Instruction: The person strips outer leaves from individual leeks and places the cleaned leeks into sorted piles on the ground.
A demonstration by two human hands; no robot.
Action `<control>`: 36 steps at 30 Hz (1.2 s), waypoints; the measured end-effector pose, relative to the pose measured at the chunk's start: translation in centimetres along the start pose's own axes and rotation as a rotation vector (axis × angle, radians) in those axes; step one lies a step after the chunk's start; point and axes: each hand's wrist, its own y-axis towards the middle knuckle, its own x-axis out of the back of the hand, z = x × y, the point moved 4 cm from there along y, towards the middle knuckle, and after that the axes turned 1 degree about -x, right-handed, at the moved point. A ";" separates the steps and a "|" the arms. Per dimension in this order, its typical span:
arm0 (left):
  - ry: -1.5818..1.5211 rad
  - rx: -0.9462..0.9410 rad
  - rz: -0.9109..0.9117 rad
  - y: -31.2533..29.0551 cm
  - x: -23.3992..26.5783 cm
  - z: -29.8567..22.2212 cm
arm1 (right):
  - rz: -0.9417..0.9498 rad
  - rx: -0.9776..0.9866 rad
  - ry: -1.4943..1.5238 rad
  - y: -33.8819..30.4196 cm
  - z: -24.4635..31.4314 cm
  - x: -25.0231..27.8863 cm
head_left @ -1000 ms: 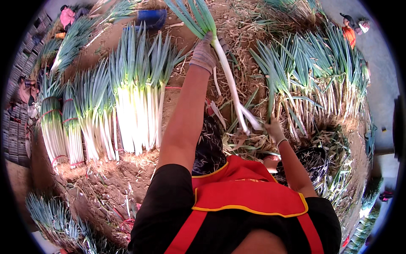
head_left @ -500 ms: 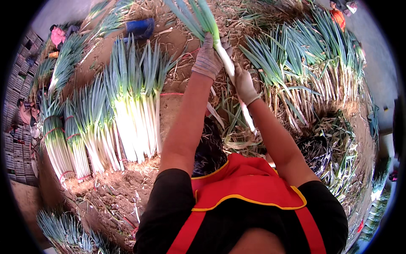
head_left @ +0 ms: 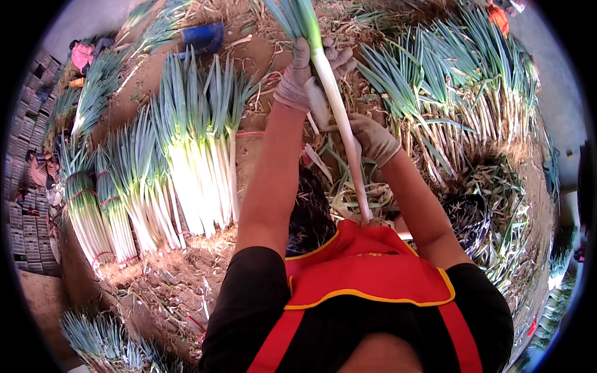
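A: What is lost of the leek [head_left: 336, 99]?

B: Its leaf tips are cut off by the upper edge, and whether the apron [head_left: 367, 280] is touched by its root end cannot be told.

A: Can the grip be made out?

B: Only in part. Some of the left hand [head_left: 300, 71] is covered by the stalk, and the fingertips of the right hand [head_left: 373, 140] are hidden around it.

A: And farther off?

B: The person in orange [head_left: 499, 20] is cut off by the dark rim. The person in pink [head_left: 81, 56] is shown too small for any action to be read. The lower-left leeks [head_left: 106, 342] are cut off by the lower edge.
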 end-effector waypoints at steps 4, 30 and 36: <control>-0.005 -0.101 0.136 0.1 3.5 -1.9 | 0.141 -0.181 -0.311 -0.5 -8.8 3.7; 0.197 0.028 -0.574 -0.8 5.8 1.3 | -0.004 0.000 0.329 -5.9 -6.0 0.9; 0.031 0.041 -0.855 -0.1 9.6 2.0 | -0.293 0.154 -0.118 -6.4 -2.3 -5.7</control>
